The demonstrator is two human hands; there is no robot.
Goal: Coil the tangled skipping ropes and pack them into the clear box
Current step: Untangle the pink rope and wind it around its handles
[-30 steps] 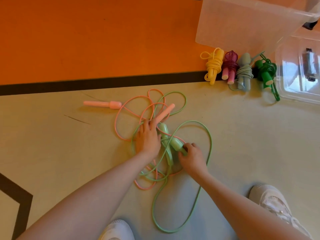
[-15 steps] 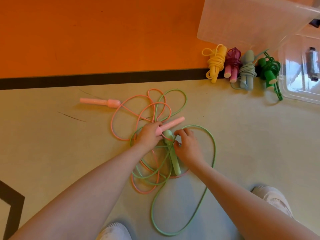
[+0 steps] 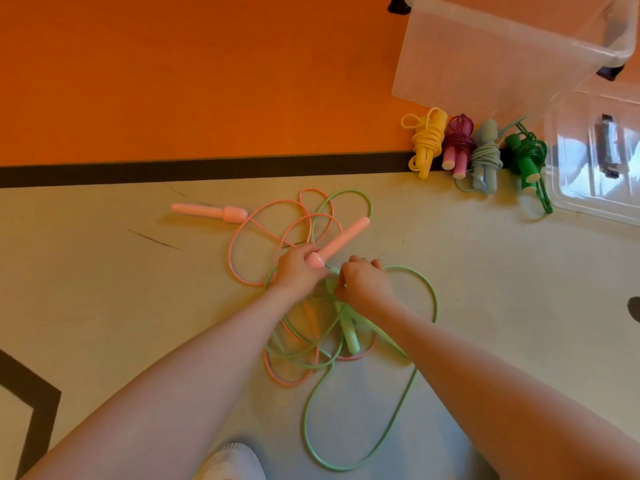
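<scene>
From the head cam, we're looking down at a pink rope [image 3: 273,233] and a light green rope [image 3: 408,386] knotted together on the beige floor [image 3: 502,306], pretty much dead centre. Our left hand [image 3: 299,271] has its fingers wrapped round the fat end of a pink handle [image 3: 341,240], which sticks out toward 1 o'clock from the fist. Our right hand [image 3: 363,284] sits just beside it at 3 o'clock, fingers curled down into the tangle; it looks like it's pinching the green cord near a light green handle [image 3: 348,332], but the exact grip is hidden under the knuckles. That green handle lies under the right wrist, pointing to 6 o'clock. The other pink handle [image 3: 211,212] lies loose on the floor out at 10 o'clock from the hands. A big green loop runs down to 6 o'clock between our arms. Up at 1 o'clock, four already coiled ropes sit in a row: yellow bundle [image 3: 427,142], magenta bundle [image 3: 457,145], grey-blue bundle [image 3: 486,155], dark green bundle [image 3: 528,157]. Right behind them is the clear box [image 3: 485,57], with its clear lid [image 3: 595,161] lying at 3 o'clock of the bundles. A white shoe [image 3: 232,462] pokes in at 6 o'clock.
</scene>
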